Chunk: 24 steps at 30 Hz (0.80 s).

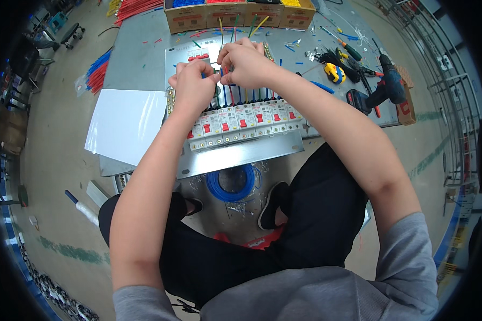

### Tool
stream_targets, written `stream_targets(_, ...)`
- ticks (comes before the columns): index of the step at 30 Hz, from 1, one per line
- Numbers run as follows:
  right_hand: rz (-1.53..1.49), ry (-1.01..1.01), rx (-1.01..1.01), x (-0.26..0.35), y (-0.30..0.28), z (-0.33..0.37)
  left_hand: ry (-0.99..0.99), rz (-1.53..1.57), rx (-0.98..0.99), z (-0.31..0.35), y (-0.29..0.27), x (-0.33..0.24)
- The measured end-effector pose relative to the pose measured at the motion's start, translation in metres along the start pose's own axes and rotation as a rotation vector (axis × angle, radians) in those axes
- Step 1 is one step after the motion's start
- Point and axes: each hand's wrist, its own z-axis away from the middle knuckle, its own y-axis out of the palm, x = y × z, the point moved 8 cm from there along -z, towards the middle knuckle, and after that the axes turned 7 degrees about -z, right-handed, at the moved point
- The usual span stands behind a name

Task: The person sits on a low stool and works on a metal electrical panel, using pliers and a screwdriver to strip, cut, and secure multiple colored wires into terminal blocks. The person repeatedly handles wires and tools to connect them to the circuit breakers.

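A metal mounting plate lies on the table in front of me, its near end jutting past the edge. Across it runs a row of white circuit breakers with red switches. Blue, yellow and red wires rise from the row's far side, between my hands. My left hand is closed in a pinch over the plate's left part. Nearly touching it, my right hand is also closed, fingertips bent down onto a wire. The fingers partly hide the held wire ends. A red-switched breaker sits farther back.
Cardboard bins of coloured parts line the table's back. At right lie a cordless drill, a yellow tape measure and a screwdriver. White sheets lie at left. A blue wire coil rests on the floor below.
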Motion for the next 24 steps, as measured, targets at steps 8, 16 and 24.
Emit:
stream_targets(8,0.019,0.021,-0.025,-0.003,0.001,-0.003,0.014,-0.002,-0.011,0.001,0.000,-0.003)
stream_targets(16,0.115,0.090,-0.014,0.002,0.009,-0.014,-0.076,-0.043,-0.025,-0.004,0.004,0.016)
stream_targets(24,0.150,0.036,-0.065,-0.009,0.012,-0.020,-0.020,-0.135,-0.057,0.000,-0.001,0.004)
